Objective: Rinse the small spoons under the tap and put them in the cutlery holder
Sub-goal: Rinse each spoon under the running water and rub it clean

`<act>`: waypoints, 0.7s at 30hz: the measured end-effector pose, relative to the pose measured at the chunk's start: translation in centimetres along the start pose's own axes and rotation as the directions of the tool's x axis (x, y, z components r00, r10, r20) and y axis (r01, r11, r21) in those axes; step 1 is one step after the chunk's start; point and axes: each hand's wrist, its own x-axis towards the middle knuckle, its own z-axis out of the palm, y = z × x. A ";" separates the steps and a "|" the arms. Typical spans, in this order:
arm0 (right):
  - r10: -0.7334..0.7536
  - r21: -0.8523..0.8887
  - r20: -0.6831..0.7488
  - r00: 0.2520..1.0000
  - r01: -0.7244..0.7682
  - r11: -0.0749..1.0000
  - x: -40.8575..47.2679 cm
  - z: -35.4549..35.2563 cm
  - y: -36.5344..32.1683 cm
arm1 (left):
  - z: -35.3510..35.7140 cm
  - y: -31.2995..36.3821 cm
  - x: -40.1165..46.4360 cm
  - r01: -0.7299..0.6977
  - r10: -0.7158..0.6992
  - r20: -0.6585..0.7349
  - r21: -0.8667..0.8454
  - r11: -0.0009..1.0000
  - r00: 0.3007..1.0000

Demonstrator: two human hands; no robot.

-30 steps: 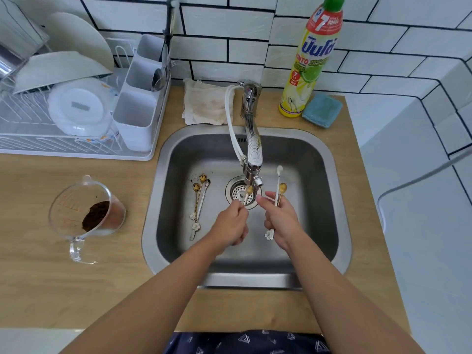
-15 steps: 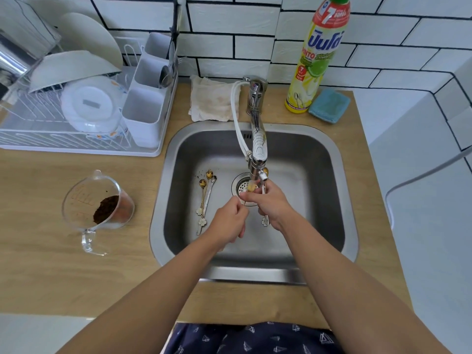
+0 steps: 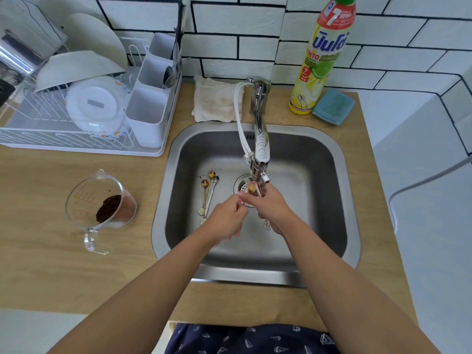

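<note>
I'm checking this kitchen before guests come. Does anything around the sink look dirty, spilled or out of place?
Dark specks lie on the sink floor beside the gold spoons. The folded cloth behind the sink looks brown-stained. The measuring jug of dark grounds stands upright, with nothing spilled around it.

brushed steel sink (image 3: 339, 175), dull grey with a soft sheen, set in a matt pale wood-grain counter (image 3: 51, 251). glossy chrome tap (image 3: 260, 139) carries a smooth white plastic hose (image 3: 238, 118). three small metal spoons (image 3: 208, 198) lie on the sink floor, two gold-toned, one silver. far left, a white wire rack (image 3: 51, 134) and a matt white plastic holder (image 3: 148, 111). a stained, rumpled cloth (image 3: 214, 100) lies by the tap; right of it, a glossy yellow plastic bottle (image 3: 316, 72) and a textured blue sponge (image 3: 333, 106). clear plastic jug (image 3: 99, 200) at left. white tiles (image 3: 383, 54) look lightly textured.
</note>
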 end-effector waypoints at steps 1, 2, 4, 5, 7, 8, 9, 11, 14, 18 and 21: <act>-0.004 0.006 -0.040 0.999 0.004 1.000 0.1 -0.1 -0.1 | 0.1 0.1 -0.1 -0.001 0.001 0.013 -0.003 1.000 1.000; -0.012 -0.004 -0.083 0.996 0.012 1.000 0.2 -0.2 -0.3 | 0.3 0.2 -0.1 -0.001 0.001 0.027 0.002 1.000 1.000; -0.022 -0.034 -0.150 0.988 0.017 0.999 0.4 -0.5 -0.7 | 0.5 0.3 -0.2 0.001 -0.001 0.052 0.006 1.000 0.999; -0.019 -0.035 -0.167 0.986 0.013 0.999 0.4 -0.5 -0.9 | 0.5 0.4 -0.2 0.004 -0.004 0.059 0.004 1.000 0.998; 0.013 -0.003 -0.161 0.987 -0.013 1.000 0.4 -0.5 -0.9 | 0.4 0.5 -0.1 0.010 -0.011 0.067 0.005 1.000 0.998; 0.029 0.016 -0.133 0.991 -0.027 1.000 0.1 -0.4 -0.9 | 0.2 0.6 0.0 0.013 -0.013 0.065 0.001 1.000 0.998; 0.029 0.013 -0.093 0.995 -0.028 1.000 -0.1 -0.3 -0.7 | 0.1 0.6 0.0 0.016 -0.015 0.058 -0.010 1.000 0.998; 0.011 0.007 -0.016 1.000 -0.011 1.000 -0.5 -0.1 -0.3 | -0.2 0.7 0.1 0.013 -0.012 0.046 -0.039 0.999 0.999; 0.026 0.044 -0.069 0.997 -0.023 0.999 -0.5 -0.2 -0.7 | -0.1 0.8 -0.1 0.027 -0.023 0.063 -0.052 0.998 0.998; 0.105 0.142 -0.066 0.992 -0.095 0.985 0.1 -0.4 -1.3 | -0.2 1.0 -0.2 0.065 -0.056 0.070 -0.127 0.990 0.996; 0.059 0.159 0.054 0.997 -0.067 0.985 -0.1 -0.3 -0.7 | -0.8 1.4 0.0 0.176 -0.143 0.128 -0.299 0.938 0.981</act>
